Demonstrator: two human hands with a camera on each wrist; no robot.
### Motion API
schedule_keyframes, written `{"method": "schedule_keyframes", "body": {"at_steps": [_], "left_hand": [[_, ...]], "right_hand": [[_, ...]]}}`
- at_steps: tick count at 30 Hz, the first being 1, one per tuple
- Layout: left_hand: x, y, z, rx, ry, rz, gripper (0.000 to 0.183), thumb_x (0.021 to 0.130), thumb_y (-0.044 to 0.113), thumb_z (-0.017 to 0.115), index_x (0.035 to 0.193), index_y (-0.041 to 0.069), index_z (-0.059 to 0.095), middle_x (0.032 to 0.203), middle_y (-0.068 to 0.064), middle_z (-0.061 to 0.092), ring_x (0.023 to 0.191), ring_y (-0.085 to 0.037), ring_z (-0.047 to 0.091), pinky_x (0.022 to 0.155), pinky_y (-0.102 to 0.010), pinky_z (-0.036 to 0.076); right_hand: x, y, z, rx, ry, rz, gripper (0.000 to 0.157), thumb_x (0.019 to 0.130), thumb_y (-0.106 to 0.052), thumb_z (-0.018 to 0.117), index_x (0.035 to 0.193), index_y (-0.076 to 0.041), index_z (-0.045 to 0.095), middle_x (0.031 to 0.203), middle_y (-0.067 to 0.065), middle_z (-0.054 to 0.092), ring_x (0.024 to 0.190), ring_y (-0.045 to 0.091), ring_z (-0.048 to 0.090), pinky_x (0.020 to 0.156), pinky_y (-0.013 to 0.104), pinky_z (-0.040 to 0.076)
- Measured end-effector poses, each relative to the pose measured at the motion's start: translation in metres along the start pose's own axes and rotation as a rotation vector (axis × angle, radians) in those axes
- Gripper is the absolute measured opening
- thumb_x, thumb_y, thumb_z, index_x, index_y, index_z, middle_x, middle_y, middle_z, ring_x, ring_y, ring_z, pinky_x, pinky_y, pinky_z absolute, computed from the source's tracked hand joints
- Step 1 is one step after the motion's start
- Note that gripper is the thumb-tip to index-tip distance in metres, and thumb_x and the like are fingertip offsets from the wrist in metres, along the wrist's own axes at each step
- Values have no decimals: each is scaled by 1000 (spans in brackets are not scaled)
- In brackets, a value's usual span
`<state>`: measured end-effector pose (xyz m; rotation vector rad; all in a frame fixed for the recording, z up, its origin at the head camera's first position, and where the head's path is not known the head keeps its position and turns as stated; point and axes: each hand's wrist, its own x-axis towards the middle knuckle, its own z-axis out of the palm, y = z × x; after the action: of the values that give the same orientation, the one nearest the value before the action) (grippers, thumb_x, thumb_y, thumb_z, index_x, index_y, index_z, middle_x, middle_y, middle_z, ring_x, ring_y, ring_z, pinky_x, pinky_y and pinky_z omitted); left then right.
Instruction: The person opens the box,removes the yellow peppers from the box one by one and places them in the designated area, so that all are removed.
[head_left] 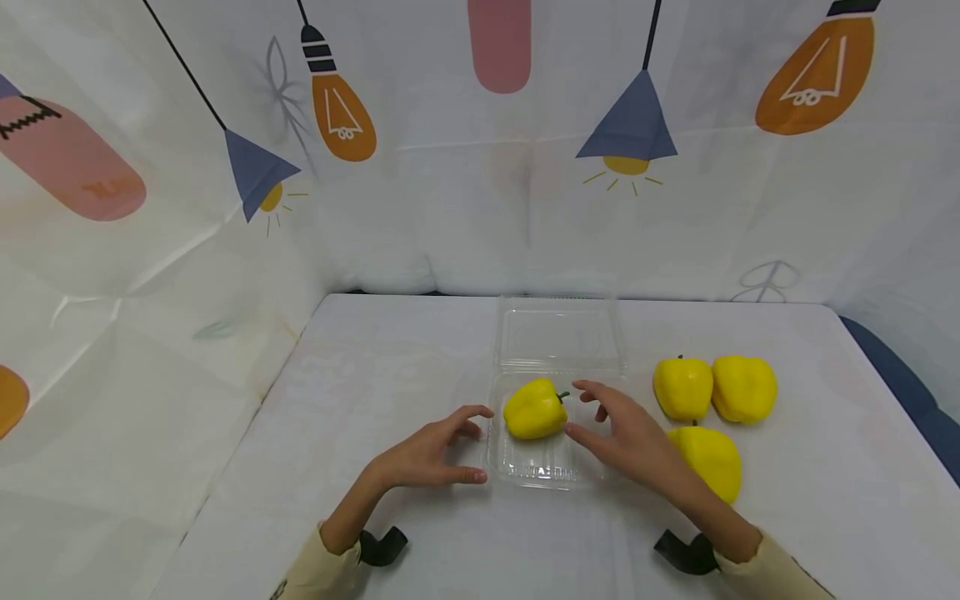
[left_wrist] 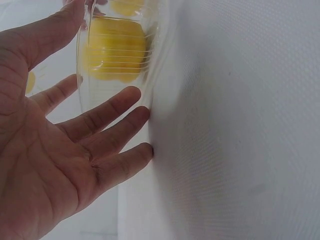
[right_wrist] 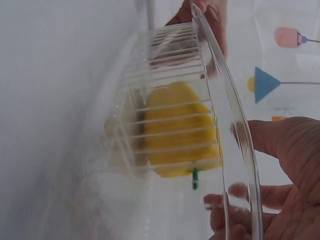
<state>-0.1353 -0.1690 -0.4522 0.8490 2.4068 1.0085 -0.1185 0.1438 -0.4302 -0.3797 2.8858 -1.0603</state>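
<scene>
A yellow bell pepper (head_left: 532, 410) with a green stem lies on its side in the base of a clear plastic clamshell container (head_left: 528, 467). The container's lid (head_left: 558, 337) is folded back, away from the person. By the base's left edge is the left hand (head_left: 431, 454), its fingers spread and loosely bent, with nothing held. The right hand (head_left: 630, 437) reaches over the base's right side, thumb and forefinger apart near the pepper's stem end. In the right wrist view the pepper (right_wrist: 180, 132) shows through the container's ribbed wall, with the right hand (right_wrist: 295, 170) beyond the rim.
Three more yellow bell peppers stand on the right of the white table (head_left: 360, 367): one at back left (head_left: 682, 388), one at back right (head_left: 744, 388), and one nearer (head_left: 708, 462), partly behind the right forearm. A printed curtain (head_left: 450, 208) hangs behind the table.
</scene>
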Motion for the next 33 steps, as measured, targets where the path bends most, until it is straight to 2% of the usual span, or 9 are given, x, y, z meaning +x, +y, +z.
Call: {"method": "schedule_keyframes", "body": {"at_steps": [8,16,23,33], "left_hand": [[0,0,1,-7,4,5,81,77,51,72,141,27,30,121,2,58,116,-17,52,101,-44,40],[-1,0,1,-7,10,17,81,76,51,73,141,30,29,121,2,59,116,-17,53,101,-43,40],[-1,-1,2,-4,17,27,82,76,51,73,141,25,30,120,3,59,115,-17,54,100,-43,41],[0,-2,2,9,21,31,80,77,52,72,141,26,30,119,3,59,115,-17,53,100,-44,40]], "right_hand": [[0,-7,9,18,-17,-2,72,81,-47,70,140,-19,40,127,5,55,94,19,53,69,29,45],[2,-15,18,-14,21,-13,71,81,-44,72,139,-17,42,126,5,56,91,18,55,69,29,47],[2,-17,24,-38,37,-11,71,82,-44,71,140,-18,41,130,4,54,93,20,57,71,32,50],[3,-21,29,-45,59,-15,71,82,-40,72,140,-16,41,129,4,55,96,21,58,77,38,52]]}}
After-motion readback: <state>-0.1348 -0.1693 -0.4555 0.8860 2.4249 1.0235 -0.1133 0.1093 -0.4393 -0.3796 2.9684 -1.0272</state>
